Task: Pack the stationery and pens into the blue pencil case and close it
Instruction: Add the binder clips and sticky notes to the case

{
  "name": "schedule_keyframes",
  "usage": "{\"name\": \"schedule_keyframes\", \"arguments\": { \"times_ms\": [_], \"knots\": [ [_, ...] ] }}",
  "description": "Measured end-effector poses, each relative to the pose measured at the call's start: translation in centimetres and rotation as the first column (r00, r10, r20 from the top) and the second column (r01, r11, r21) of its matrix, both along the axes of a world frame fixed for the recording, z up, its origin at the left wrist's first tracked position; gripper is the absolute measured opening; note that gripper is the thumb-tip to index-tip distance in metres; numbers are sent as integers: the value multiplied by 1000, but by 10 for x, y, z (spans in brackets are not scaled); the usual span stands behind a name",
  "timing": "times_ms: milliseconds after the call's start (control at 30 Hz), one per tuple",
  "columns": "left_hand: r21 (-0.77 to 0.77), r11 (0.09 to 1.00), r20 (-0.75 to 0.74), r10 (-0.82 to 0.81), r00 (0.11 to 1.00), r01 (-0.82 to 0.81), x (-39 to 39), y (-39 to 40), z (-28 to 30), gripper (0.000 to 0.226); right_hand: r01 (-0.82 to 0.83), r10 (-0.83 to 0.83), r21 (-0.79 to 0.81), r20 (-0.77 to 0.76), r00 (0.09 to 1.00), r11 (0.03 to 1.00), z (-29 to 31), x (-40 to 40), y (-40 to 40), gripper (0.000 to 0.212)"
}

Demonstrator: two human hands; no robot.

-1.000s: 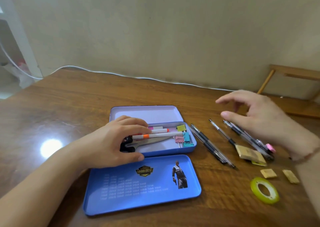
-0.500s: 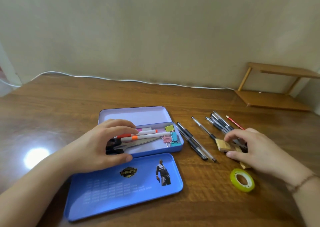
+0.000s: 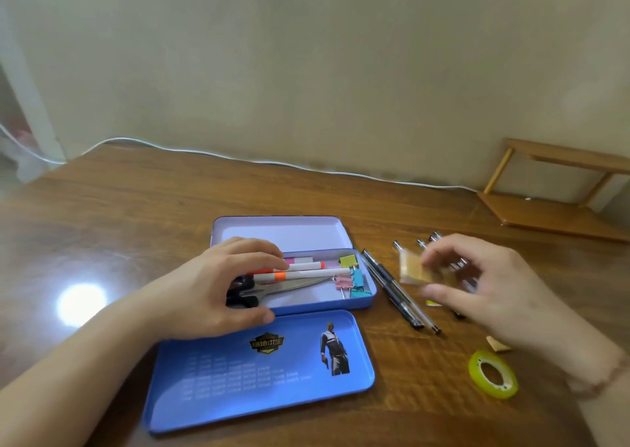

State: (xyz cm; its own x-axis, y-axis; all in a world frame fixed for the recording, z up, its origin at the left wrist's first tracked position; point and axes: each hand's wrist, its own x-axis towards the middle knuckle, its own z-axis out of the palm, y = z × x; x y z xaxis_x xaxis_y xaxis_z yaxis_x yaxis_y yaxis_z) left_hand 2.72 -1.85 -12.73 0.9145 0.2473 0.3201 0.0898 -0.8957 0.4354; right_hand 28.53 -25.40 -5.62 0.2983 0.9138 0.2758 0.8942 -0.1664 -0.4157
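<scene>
While the left hand [image 3: 218,290] grips the open blue metal pencil case [image 3: 370,293] by its near-left end, the right hand [image 3: 477,283] pinches a small tan packet [image 3: 412,269] above the wooden table [image 3: 136,215].

Lid [image 3: 238,395] badge and txt lines too blurry to read.
</scene>
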Motion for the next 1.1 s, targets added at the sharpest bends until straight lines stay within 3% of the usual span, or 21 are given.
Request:
{"name": "schedule_keyframes", "arguments": {
  "times_ms": [100,167,300,567,667,767,867,967,1100],
  "knots": [
    [-16,1000,4,6,1000,-6,-1,-1,2,59,-155,155,-9,92,984,988,-2,-29,42,28],
    [-8,1000,-4,13,1000,-13,-1,-1,2,60,-205,205,-7,64,977,979,-11,-43,65,27],
    [17,1000,-12,14,1000,-14,-1,-3,6,58,-236,236,-28,-6,972,971,-36,-60,86,25],
    [20,1000,-13,16,1000,-16,0,-4,7,51,-327,327,-44,0,945,944,-49,-65,80,14],
    [22,1000,-20,19,1000,-19,-1,-3,6,49,-350,357,-122,38,933,929,-55,-67,77,21],
    [22,1000,-22,13,1000,-12,0,-3,6,49,-318,332,-102,184,925,943,-56,-62,74,27],
    [25,1000,-19,12,1000,-12,-1,-3,5,53,-329,339,-86,160,927,940,-51,-64,74,34],
    [31,999,-9,18,1000,-17,0,-5,6,54,-387,419,-181,207,884,904,-55,-71,75,46],
    [14,1000,6,16,1000,-16,0,-3,3,54,-346,381,-177,235,894,922,-55,-66,71,50]
  ]
}}
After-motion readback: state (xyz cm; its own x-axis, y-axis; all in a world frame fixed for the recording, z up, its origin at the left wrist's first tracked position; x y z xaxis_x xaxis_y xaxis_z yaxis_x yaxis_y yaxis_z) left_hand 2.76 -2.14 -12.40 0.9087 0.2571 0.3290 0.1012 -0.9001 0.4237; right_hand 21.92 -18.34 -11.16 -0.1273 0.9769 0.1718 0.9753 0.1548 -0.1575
